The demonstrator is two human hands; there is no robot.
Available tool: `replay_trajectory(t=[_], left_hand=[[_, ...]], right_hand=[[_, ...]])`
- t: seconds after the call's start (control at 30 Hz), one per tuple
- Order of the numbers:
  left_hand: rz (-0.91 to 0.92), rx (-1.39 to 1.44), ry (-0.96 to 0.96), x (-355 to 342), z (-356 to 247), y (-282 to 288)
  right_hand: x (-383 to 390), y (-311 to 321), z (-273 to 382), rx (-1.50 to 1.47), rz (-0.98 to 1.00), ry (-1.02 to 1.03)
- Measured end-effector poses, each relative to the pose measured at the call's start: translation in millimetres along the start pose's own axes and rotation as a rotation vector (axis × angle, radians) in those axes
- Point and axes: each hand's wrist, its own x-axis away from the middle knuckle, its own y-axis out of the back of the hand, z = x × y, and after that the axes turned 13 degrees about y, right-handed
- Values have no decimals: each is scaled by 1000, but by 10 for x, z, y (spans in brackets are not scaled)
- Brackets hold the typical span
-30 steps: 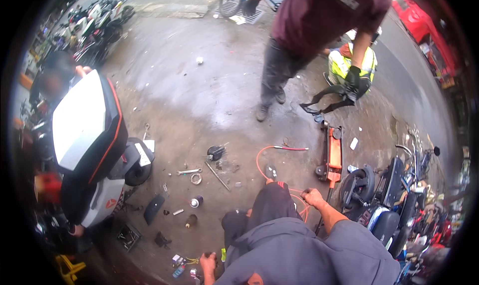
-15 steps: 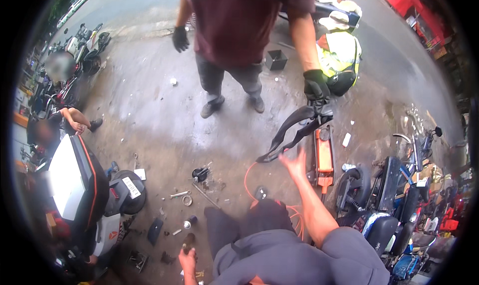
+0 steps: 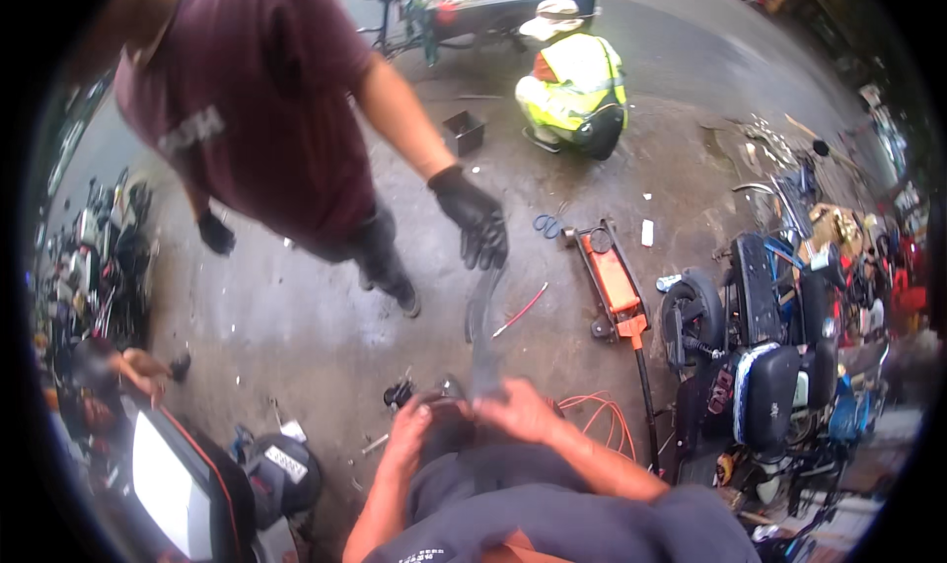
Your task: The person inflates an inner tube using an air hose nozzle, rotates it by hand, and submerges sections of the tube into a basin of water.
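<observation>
My right hand [image 3: 520,411] is closed on the lower end of a limp black rubber inner tube [image 3: 483,336], in front of my knees. The tube is blurred and stretches away from me toward a co-worker's black-gloved hand [image 3: 475,218]. Those gloved fingers point down just above its far end; whether they touch it I cannot tell. To the left, my left hand [image 3: 406,427] is raised beside my knee with its fingers curled. What it holds, if anything, is hidden.
An orange floor jack [image 3: 614,282] with a long black handle stands right of centre, near a coiled orange hose [image 3: 607,415]. Parked scooters [image 3: 764,376] line the right side. A white-topped scooter [image 3: 173,484] is at lower left. A person in a yellow vest [image 3: 582,85] squats beyond.
My right hand has drawn back toward me and closed on the inner tube, which the gloved hand held before. My left hand has risen toward the middle. The view has turned right.
</observation>
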Motion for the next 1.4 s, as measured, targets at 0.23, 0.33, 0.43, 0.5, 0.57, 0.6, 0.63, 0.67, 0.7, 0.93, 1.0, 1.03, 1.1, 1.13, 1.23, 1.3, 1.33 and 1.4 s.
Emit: replay_trajectory(t=[0.23, 0.33, 0.43, 0.5, 0.57, 0.6, 0.63, 0.67, 0.7, 0.93, 1.0, 1.03, 1.1, 1.13, 1.23, 1.3, 1.33, 1.4], left_hand=[[165, 388, 726, -554, -105, -789], [131, 360, 700, -779, -160, -1116], [10, 329, 582, -995, -390, -1485], [58, 188, 292, -1030, -584, -1701], [66, 169, 135, -1085, -707, -1965], [80, 191, 130, -1074, -738, -2072], [90, 234, 121, -1032, -742, -2189], [142, 228, 154, -987, -732, -2302], [206, 231, 178, -963, -729, -2414], [246, -61, -226, -1080, -1032, -2708], [348, 49, -49, -1360, -1106, -2739], [328, 225, 204, -1487, -1120, -2747], [449, 296, 408, -1769, -1164, -2739], [432, 243, 465, -1893, -1183, -2722], [454, 161, 252, -2309, -1385, -2633], [473, 116, 196, -2613, -1541, -2617], [507, 121, 386, -2804, -1588, -2647], [303, 180, 785, -3116, -1730, -2732]], right_hand=[[538, -79, -31, 379, 199, 99], [685, 170, -50, 373, 129, 109], [747, 469, -147, 390, -45, 108], [806, 672, -210, 409, -209, 169], [818, 849, -257, 378, -347, 157], [816, 915, -272, 315, -418, 108], [815, 981, -270, 250, -483, 48], [806, 1039, -262, 299, -497, 121], [770, 1112, -247, 350, -523, 196], [459, 1502, 89, 451, -482, 437], [360, 1577, 205, 528, -500, 533], [298, 1621, 249, 444, -518, 550], [186, 1691, 289, 411, -563, 472], [119, 1714, 279, 400, -582, 420], [-49, 1764, 80, 371, -766, 312], [-123, 1755, -176, 444, -862, 188], [-133, 1720, -335, 402, -943, 101], [-143, 1678, -702, 319, -1091, -193]])
